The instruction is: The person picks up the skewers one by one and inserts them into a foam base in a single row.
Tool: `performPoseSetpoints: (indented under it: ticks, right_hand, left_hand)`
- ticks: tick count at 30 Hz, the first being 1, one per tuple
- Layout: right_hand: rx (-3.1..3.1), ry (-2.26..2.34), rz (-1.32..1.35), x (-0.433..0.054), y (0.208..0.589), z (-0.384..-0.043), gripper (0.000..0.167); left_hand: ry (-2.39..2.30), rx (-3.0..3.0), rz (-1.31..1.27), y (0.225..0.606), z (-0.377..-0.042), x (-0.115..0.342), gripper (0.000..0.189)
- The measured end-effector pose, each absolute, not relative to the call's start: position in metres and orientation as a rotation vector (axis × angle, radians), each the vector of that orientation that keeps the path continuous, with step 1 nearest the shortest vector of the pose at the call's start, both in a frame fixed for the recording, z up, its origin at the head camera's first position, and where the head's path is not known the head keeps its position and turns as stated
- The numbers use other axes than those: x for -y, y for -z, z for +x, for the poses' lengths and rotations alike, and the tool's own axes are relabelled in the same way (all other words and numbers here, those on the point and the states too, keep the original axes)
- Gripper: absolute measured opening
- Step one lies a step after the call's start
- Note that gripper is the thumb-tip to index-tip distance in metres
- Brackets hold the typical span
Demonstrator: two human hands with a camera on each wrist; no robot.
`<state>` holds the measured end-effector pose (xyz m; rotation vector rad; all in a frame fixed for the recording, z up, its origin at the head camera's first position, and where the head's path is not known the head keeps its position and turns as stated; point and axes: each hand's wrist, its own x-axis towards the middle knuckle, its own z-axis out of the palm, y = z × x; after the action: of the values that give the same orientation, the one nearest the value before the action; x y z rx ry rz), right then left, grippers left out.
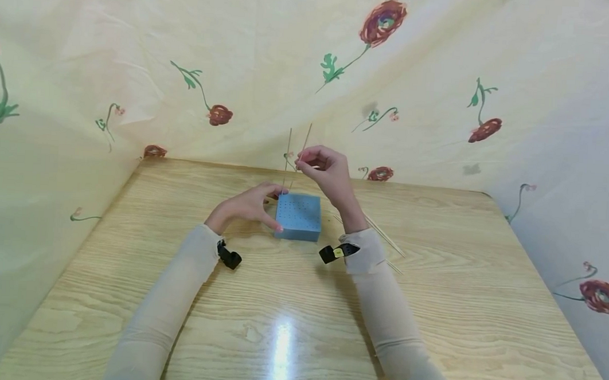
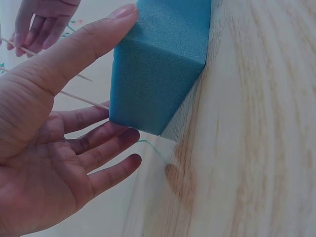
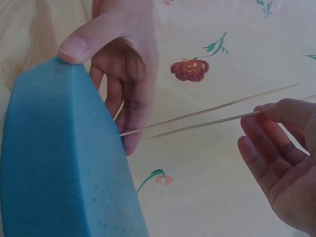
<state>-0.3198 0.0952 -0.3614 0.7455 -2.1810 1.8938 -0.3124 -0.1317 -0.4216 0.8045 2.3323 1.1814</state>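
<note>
A blue foam block (image 1: pixel 298 215) with rows of small holes in its top sits on the table. My left hand (image 1: pixel 249 204) holds it at the left side, thumb on the near corner and fingertips at the far corner. One thin wooden skewer (image 3: pixel 212 107) stands upright in the block near that far left corner. My right hand (image 1: pixel 328 171) pinches a second skewer (image 3: pixel 207 124) between thumb and fingertips, above and behind the block. In the right wrist view its pointed lower end is apart from the block's top, close beside the standing skewer.
Several loose skewers (image 1: pixel 387 238) lie on the wooden table (image 1: pixel 457 324) to the right, partly behind the right wrist. A flower-printed cloth (image 1: pixel 270 50) hangs at the back and sides of the table.
</note>
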Motion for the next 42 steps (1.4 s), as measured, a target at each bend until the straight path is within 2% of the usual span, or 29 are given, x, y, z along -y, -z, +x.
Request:
performPoseSetpoints:
  ticks: [20, 42]
  right_hand:
    - [2.239, -1.809, 0.737, -0.093, 0.374, -0.328, 0.018]
    - [2.306, -1.794, 0.756, -0.089, 0.373, -0.331, 0.014]
  left_hand:
    - [-1.206, -2.324, 0.812, 0.422, -0.312, 0.132, 0.096]
    - [-1.200, -2.320, 0.769, 0.424, -0.314, 0.132, 0.099]
